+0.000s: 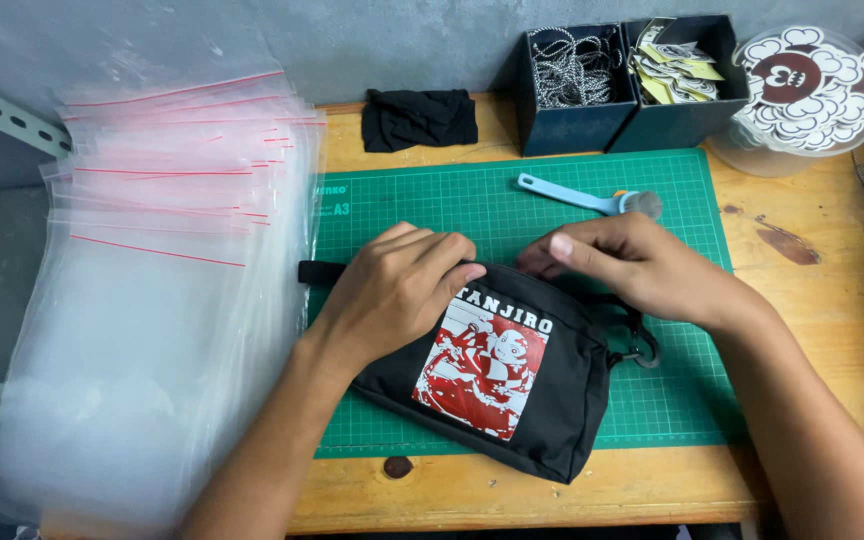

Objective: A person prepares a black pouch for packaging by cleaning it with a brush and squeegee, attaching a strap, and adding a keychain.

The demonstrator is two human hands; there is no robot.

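Two hands of mine rest on a small black pouch [512,385] that lies tilted on the green cutting mat [672,400], its lower corner reaching past the mat's front edge onto the wooden worktop [832,310]. The pouch is soft fabric, roughly rectangular, with a red and white printed picture panel on its face and white lettering above it. A black strap end sticks out to the left, and a dark clip hangs at its right end.

My left hand [397,290] lies over the pouch's upper left part, fingers [432,250] curled down and closed on the top edge. My right hand [632,265] sits at the top right edge, its fingers bent and pinched together on the fabric there.

Beyond my hands a light blue brush [592,198] lies on the mat. A stack of clear zip bags [152,300] with red lines sits to the left. At the back stand two dark boxes [622,120], a folded black cloth [420,118], and a round clear container [802,100].
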